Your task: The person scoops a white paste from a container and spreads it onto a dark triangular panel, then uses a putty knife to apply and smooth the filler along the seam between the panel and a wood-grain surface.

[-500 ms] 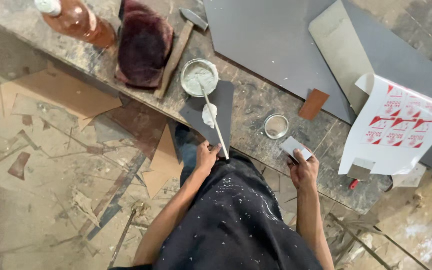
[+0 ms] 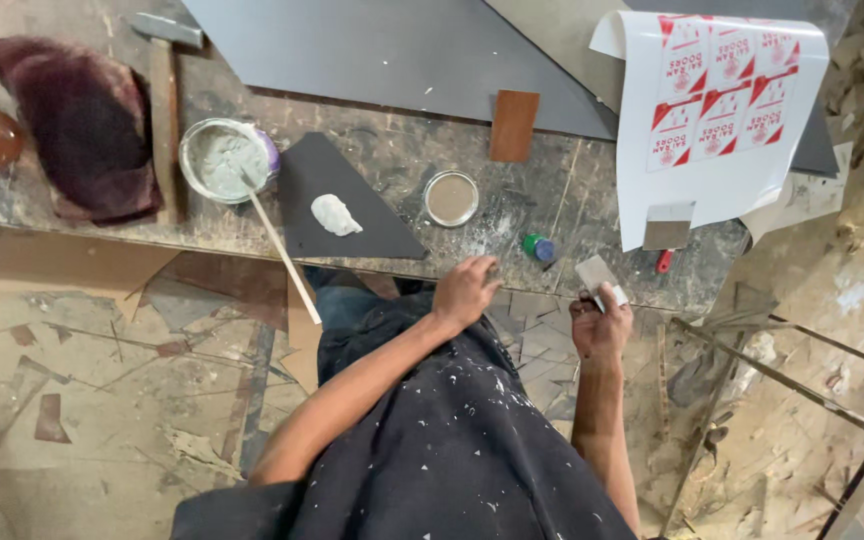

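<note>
L hand (image 2: pixel 464 291) rests empty on bench edge (image 2: pixel 202 240), fingers loose. R hand (image 2: pixel 600 328) grips a small scraper (image 2: pixel 598 277). White sheet w/ red square labels (image 2: pixel 717 110) lies just above R hand; green cap (image 2: pixel 534 245) btwn hands.

Bench (image 2: pixel 12 215) near edge: open strip between the dark triangular offcut (image 2: pixel 347 205) and the green cap (image 2: pixel 534 245), only the round lid (image 2: pixel 450 197) sits behind it. Left hand (image 2: pixel 464 290) rests at that edge; right hand (image 2: pixel 600 325) holds a small scraper (image 2: pixel 597 278) just off it, both clear of the bench items. Left end is crowded: stick (image 2: pixel 282 250) overhangs the edge from the putty tin (image 2: pixel 224 160), hammer (image 2: pixel 164 110) and dark cloth (image 2: pixel 77 125) beside it. Right end blocked by the white sticker sheet (image 2: pixel 722 110) and a second scraper (image 2: pixel 668 228). Far edge covered by grey panels (image 2: pixel 382 50). Metal frame (image 2: pixel 782 375) stands at right, off the bench.
</note>
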Demonstrator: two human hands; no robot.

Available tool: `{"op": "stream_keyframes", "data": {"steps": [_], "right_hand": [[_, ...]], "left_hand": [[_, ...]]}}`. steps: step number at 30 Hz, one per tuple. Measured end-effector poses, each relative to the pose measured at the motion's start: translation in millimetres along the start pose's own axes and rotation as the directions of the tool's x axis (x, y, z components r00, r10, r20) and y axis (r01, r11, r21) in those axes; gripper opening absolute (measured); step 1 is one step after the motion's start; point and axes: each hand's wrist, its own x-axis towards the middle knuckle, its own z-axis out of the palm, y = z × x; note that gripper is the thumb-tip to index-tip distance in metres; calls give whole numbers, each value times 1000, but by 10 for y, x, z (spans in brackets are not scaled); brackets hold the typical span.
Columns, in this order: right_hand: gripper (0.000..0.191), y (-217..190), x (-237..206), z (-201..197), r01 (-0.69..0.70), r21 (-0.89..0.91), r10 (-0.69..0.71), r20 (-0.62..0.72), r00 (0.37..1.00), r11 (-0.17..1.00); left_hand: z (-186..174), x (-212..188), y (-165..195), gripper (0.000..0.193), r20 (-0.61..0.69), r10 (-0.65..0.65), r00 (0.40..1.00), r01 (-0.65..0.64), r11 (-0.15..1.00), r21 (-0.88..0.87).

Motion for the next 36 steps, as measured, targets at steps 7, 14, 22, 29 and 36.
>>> {"op": "stream_keyframes", "data": {"steps": [7,14,22,29,36], "right_hand": [[54,-56,348,381,-319,395,377,-76,923,861],[61,-148,589,662,-533,460,461,268,846,710],[53,-91,854,688,-607,396,420,464,780,689],[48,-118,905,606,-454,332,346,337,876,826],[34,3,790,657,-541,385,347,469,812,747]], "left_hand": [[587,1074,718,57,209,390,897,-442,815,375],[507,1391,636,51,217,350,911,-359,933,-1],[45,1500,567,51,59,244,968,-248,966,73],[199,1441,658,77,105,442,891,-453,882,132],[240,1085,704,56,-86,380,921,-389,888,-246]]}}
